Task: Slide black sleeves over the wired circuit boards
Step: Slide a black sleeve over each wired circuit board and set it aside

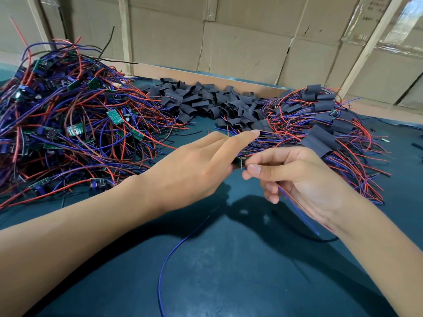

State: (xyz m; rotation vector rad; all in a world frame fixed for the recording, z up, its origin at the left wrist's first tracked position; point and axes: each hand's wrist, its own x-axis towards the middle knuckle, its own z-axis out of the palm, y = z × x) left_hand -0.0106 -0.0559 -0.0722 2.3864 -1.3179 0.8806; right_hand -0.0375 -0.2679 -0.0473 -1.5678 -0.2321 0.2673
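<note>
Here, left of a heap of black sleeves (pixel 206 101) lies a tangle of bare wired boards (pixel 68 115), while over the green table (pixel 229 259) the left hand (pixel 194 170) and right hand (pixel 295 177) together pinch one small circuit board (pixel 240 161), its blue wire (pixel 169 255) trailing down, and sleeved boards (pixel 332 120) lie at right.
</note>
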